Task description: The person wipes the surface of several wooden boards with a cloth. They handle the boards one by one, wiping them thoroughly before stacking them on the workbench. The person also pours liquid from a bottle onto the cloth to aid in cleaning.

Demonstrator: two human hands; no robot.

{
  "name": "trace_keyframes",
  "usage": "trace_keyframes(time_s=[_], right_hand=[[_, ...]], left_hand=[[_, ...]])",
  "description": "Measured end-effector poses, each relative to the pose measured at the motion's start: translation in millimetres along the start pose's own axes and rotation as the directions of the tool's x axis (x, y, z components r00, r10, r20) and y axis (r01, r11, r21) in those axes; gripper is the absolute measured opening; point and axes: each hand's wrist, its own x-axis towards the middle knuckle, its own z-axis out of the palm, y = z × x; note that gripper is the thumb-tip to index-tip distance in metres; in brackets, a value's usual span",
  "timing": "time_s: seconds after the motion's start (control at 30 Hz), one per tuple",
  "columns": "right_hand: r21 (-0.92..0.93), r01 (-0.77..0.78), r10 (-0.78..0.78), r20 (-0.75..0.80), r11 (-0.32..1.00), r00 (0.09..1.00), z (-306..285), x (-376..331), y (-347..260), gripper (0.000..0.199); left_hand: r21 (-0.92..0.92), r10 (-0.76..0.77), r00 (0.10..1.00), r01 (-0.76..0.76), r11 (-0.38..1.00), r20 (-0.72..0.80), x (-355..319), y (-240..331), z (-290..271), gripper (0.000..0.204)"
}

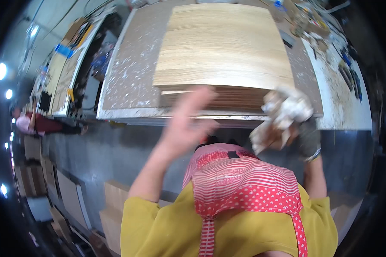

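Note:
In front of me a stack of light wood-grain panels [225, 47] lies on a worktable; its top board is wide and smooth, and the darker edges of the boards under it show at the front. My left hand [186, 122], bare and blurred by motion, is raised by the stack's near left corner, fingers stretched out and thumb apart, holding nothing. A dark glove covers my right hand [309, 139], which grips a crumpled rag [283, 113] with white and brown patches near the stack's front right corner. The rag hides part of that corner and the glove's fingertips.
The worktable [131, 81] has white-speckled board around the stack. Several hand tools [351, 75] and clutter lie on the white surface at right. Another bench [70, 68] stands at left, with a person [47, 122] beyond. Boards [113, 214] lean behind me at lower left.

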Motion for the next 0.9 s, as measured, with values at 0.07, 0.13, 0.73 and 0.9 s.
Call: trace_keyframes(time_s=[0.07,0.13,0.73,0.9], right_hand=[[-0.077,0.042,-0.065,-0.336,0.996,0.94,-52.1,21.7,24.9,0.037],[-0.19,-0.008,-0.083,-0.463,0.982,0.882,-112.0,51.0,81.3,0.04],[-0.231,0.198,-0.236,-0.149,0.953,0.96,-7.1,82.2,80.3,0.051],[-0.234,0.171,-0.212,-0.162,0.957,0.964,-7.8,92.8,82.5,0.05]], left_hand=[[0.155,-0.057,0.899,0.137,0.978,-0.434,4.9,-38.5,-40.6,0.047],[-0.005,-0.187,0.812,0.221,0.975,-0.553,26.2,-66.9,-64.6,0.056],[-0.288,-0.367,0.828,0.261,0.921,-0.425,42.6,-124.3,-50.8,0.055],[-0.2,-0.306,0.802,0.235,0.951,-0.513,49.3,-129.2,-46.4,0.05]])
